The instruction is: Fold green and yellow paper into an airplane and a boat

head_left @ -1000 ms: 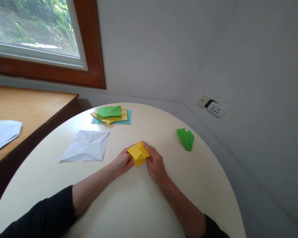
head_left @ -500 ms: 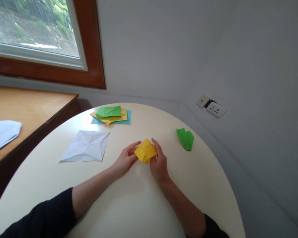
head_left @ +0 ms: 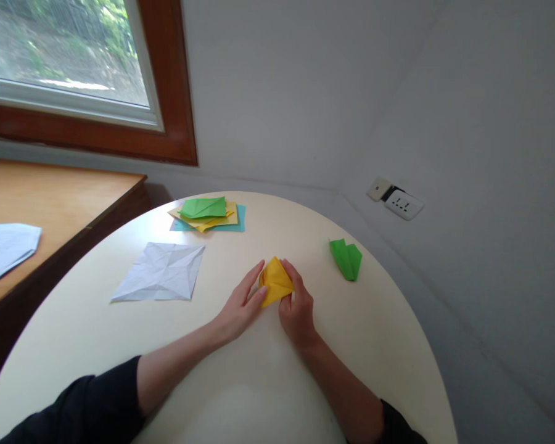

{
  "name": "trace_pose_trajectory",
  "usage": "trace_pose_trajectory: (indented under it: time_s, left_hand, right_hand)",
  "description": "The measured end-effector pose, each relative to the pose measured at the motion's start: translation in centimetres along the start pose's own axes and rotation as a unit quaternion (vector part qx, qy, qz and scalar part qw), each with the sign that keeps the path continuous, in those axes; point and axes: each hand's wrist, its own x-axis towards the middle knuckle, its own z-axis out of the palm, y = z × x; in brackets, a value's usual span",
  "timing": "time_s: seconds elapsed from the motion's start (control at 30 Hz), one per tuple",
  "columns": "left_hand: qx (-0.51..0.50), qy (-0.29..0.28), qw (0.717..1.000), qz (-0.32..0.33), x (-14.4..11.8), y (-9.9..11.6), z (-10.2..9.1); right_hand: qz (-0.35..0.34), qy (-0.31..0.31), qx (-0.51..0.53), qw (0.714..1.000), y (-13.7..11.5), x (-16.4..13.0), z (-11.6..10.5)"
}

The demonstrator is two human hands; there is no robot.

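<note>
Between my hands is a folded piece of yellow origami paper (head_left: 276, 282), held a little above the round table with its point facing away from me. My left hand (head_left: 240, 306) grips its left edge, the thumb lying on the near face and the fingers behind. On the other side, my right hand (head_left: 298, 308) pinches the right corner between thumb and fingers. The paper's underside and some of the fingertips are hidden.
A creased white sheet (head_left: 164, 271) lies left on the round table (head_left: 240, 394). Behind it is a stack of coloured papers (head_left: 241, 219) topped by a green folded piece (head_left: 203, 208). Another green folded paper (head_left: 346, 260) rests at right. A wooden desk (head_left: 74, 191) adjoins.
The yellow paper has turned, and a broader, smoother face with fewer flaps now shows. My left thumb has come onto its near face; my right hand has barely moved.
</note>
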Motion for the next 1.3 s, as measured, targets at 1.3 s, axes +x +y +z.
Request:
trace_pose_trajectory:
  time_s: [1.3]
  left_hand:
    - [-0.194, 0.089, 0.977, -0.01, 0.9, 0.1, -0.2]
  right_hand:
    - [-0.175, -0.08, 0.029, 0.981, -1.4, 0.4, -0.5]
